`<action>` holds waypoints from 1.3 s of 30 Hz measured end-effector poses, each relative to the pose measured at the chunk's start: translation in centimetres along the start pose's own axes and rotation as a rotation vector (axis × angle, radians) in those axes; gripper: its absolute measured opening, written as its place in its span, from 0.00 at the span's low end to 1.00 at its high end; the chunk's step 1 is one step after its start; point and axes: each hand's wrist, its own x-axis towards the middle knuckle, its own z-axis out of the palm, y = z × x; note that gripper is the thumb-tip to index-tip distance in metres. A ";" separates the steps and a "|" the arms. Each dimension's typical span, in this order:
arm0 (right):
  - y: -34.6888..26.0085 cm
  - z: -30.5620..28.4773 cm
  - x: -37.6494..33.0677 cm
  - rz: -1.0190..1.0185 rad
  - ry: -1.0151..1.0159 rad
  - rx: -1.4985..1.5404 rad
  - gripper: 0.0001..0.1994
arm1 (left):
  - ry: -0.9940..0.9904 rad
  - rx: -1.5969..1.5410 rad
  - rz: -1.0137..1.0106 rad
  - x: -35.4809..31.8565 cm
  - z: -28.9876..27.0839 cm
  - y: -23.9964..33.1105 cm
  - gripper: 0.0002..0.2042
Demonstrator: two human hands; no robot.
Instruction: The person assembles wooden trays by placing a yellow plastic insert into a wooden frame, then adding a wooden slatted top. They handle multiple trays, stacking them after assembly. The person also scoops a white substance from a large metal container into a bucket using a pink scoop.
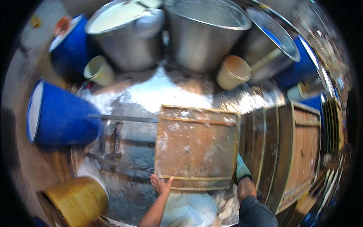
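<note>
A wet, square wooden tray (196, 147) with thin battens across its face is between my hands, over dark rails. My left hand (162, 184) is bare and pressed round the tray's near left corner, thumb on the near edge and fingers at the left side. My right hand (242, 168), in a teal glove with a dark band at the wrist, holds the tray's right side; its fingertips are partly hidden by the edge. Below the tray, close to me, lies a pale bluish plastic sheet or apron (189, 208).
A stack of wooden trays (302, 151) stands close on the right. Dark rails (128, 118) run left to a blue barrel (68, 117); a yellow barrel (77, 198) lies nearer. Large steel vats (206, 41) line the far side, with a cream bucket (233, 72) before them. The floor looks wet.
</note>
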 end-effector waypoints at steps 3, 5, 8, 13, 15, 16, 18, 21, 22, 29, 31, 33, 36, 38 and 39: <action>1.6 0.8 -2.3 -0.021 0.026 -0.018 0.35 | 0.061 -0.005 0.084 0.9 -2.0 -0.6 0.70; 2.6 2.0 -4.1 -0.032 0.047 -0.033 0.35 | 0.080 -0.007 0.140 2.1 -3.5 -1.8 0.69; 4.0 2.7 -6.3 -0.033 0.075 -0.057 0.34 | 0.015 -0.008 0.170 3.6 -6.2 -3.7 0.69; 5.2 4.6 -10.3 -0.032 0.123 -0.098 0.34 | -0.143 0.100 0.095 4.6 -10.9 -3.9 0.76; 5.4 5.4 -11.4 -0.038 0.139 -0.111 0.34 | -0.113 0.138 0.071 4.9 -11.9 -3.9 0.76; 5.2 5.7 -12.1 -0.043 0.146 -0.117 0.34 | -0.100 0.152 0.058 4.7 -12.4 -3.8 0.77; 4.9 6.1 -12.7 -0.045 0.147 -0.144 0.34 | -0.099 0.070 -0.007 4.5 -13.3 -3.5 0.77; 4.8 6.3 -13.2 -0.051 0.151 -0.145 0.34 | -0.078 0.034 -0.051 4.6 -14.5 -2.8 0.77; 4.9 6.3 -13.2 -0.050 0.151 -0.146 0.34 | -0.074 0.034 -0.038 4.7 -14.5 -3.0 0.77; 3.6 6.0 -10.7 -0.057 0.103 -0.161 0.33 | -0.040 0.058 -0.029 3.9 -13.5 -2.4 0.75; 3.0 6.2 -9.1 -0.059 0.071 -0.164 0.33 | -0.006 0.084 -0.012 3.8 -12.6 -2.0 0.75; 2.6 5.8 -6.8 -0.061 0.034 -0.158 0.33 | 0.017 0.113 0.004 3.4 -11.5 -0.9 0.74; 2.2 5.8 -3.1 -0.048 -0.031 -0.149 0.33 | 0.099 0.103 0.086 2.5 -9.7 0.0 0.73; 2.2 6.2 -0.6 -0.034 -0.070 -0.134 0.33 | 0.134 0.094 0.112 2.4 -8.6 0.5 0.71; 2.3 6.4 0.5 -0.026 -0.086 -0.124 0.33 | 0.133 0.078 0.132 2.6 -8.1 0.4 0.71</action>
